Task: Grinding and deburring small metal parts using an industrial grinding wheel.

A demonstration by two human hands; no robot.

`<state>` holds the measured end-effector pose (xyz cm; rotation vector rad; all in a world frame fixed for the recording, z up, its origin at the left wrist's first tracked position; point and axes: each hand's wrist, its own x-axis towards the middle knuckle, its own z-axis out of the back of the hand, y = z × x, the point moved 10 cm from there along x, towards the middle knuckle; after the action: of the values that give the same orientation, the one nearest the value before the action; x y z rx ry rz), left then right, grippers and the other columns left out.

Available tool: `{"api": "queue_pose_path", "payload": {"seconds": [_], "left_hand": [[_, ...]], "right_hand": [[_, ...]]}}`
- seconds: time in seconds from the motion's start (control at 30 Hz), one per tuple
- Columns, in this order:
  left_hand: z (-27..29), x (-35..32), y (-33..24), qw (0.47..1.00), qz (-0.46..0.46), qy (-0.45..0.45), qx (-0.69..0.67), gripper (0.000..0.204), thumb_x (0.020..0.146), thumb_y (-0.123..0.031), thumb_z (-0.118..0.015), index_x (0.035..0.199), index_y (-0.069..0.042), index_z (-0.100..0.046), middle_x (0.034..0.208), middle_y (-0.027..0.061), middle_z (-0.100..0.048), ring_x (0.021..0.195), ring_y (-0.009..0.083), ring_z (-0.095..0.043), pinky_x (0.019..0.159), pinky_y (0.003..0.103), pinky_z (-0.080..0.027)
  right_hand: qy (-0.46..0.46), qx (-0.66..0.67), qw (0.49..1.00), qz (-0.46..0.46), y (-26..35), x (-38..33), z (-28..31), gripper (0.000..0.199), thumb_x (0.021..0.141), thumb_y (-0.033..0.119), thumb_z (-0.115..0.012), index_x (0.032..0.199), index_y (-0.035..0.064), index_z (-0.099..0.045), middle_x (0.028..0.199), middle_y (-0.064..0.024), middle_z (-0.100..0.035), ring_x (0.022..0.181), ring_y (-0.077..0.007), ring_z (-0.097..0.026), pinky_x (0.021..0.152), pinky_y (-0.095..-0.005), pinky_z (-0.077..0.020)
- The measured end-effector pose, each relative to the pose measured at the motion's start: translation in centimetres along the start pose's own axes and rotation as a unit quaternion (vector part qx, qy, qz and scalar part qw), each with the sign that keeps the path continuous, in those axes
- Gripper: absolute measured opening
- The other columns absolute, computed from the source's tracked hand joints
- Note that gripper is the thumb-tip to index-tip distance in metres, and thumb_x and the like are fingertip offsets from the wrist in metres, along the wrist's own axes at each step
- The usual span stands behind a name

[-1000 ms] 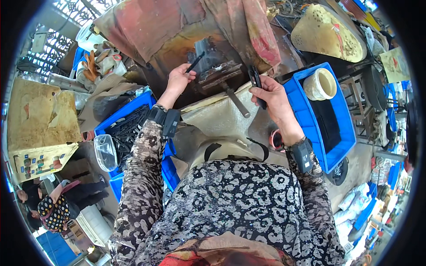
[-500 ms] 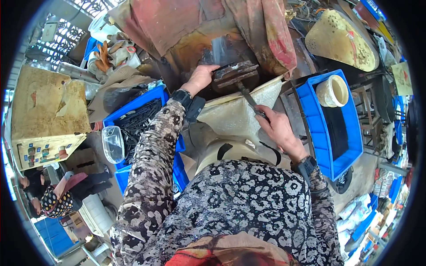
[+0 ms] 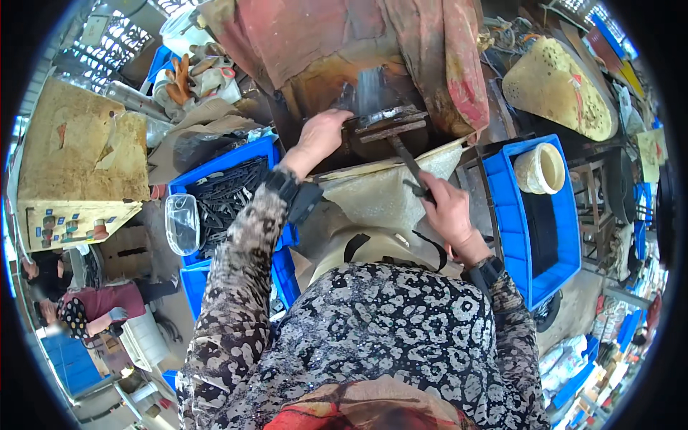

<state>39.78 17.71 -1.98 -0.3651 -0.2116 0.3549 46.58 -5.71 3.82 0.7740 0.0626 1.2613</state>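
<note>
- Dark piece (image 3: 413,188) held in right hand (image 3: 450,211), beside metal bar (image 3: 406,158)
- Left hand (image 3: 320,138): cannot tell its grip
- Work seems under way; whether heaped strips (image 3: 226,193) are finished, unclear

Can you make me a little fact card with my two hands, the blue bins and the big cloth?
Left hand: at the left end of the metal rest; its grip is hidden
Right hand: curled around a dark piece, by the metal bar
Left bin: blue, holding dark strips
Right bin: blue, white tub at its far end
Cloth: reddish, stained, beyond the metal rest
</note>
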Motion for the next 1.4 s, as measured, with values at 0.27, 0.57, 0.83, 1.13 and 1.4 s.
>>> {"api": "queue_pose_path", "payload": {"seconds": [0.27,0.57,0.83,1.13,1.4], "left_hand": [[3.4,-7.5,1.3,0.967,0.101,-0.223,-0.064,0.028,0.081,-0.004,-0.056,0.108,-0.007,-0.062,0.097,0.0162,-0.062,0.091,0.0359,-0.06,0.077,0.043,-0.05],[1.1,-7.0,0.8,0.978,0.116,-0.172,-0.02,0.023,0.082,-0.013,-0.059,0.104,-0.007,-0.064,0.096,0.0161,-0.064,0.089,0.0353,-0.062,0.078,0.043,-0.052],[0.5,-7.1,0.3,0.979,0.123,-0.164,-0.019,0.02,0.082,-0.013,-0.059,0.1,-0.007,-0.065,0.091,0.0157,-0.064,0.084,0.0337,-0.062,0.074,0.042,-0.052],[-0.5,-8.0,0.5,0.981,0.126,-0.145,-0.026,0.025,0.083,-0.017,-0.061,0.106,-0.006,-0.065,0.095,0.0157,-0.065,0.084,0.0305,-0.064,0.074,0.038,-0.053],[-2.4,-4.7,-4.3,0.648,0.256,-0.075,-0.714,0.027,0.093,-0.016,-0.059,0.116,-0.004,-0.061,0.101,0.0051,-0.068,0.086,0.0154,-0.065,0.076,0.027,-0.052]], "right_hand": [[-0.132,-0.006,0.991,-0.015,0.6,18.0,0.5,0.027,0.082,0.026,-0.071,0.101,0.0081,-0.063,0.082,-0.0177,-0.065,0.072,-0.034,-0.064,0.062,-0.0377,-0.05],[-0.038,-0.031,0.994,-0.099,-4.1,30.4,-2.6,0.031,0.08,0.034,-0.07,0.095,0.008,-0.064,0.077,-0.0118,-0.065,0.073,-0.0253,-0.063,0.066,-0.0357,-0.0463],[-0.018,-0.007,0.994,-0.108,-5.7,31.9,-4.0,0.032,0.08,0.035,-0.071,0.093,0.007,-0.063,0.077,-0.0106,-0.065,0.072,-0.0223,-0.062,0.067,-0.0362,-0.0456],[0.086,0.34,0.904,-0.245,-5.3,21.5,-5.2,0.03,0.086,0.028,-0.066,0.101,0.0035,-0.058,0.086,-0.0071,-0.066,0.066,-0.0128,-0.057,0.054,-0.0266,-0.0428],[0.177,0.539,0.784,-0.252,-4.1,7.8,-7.5,0.017,0.092,0.01,-0.054,0.107,0.0011,-0.057,0.09,-0.0075,-0.066,0.064,-0.0106,-0.057,0.052,-0.0236,-0.0442]]}}
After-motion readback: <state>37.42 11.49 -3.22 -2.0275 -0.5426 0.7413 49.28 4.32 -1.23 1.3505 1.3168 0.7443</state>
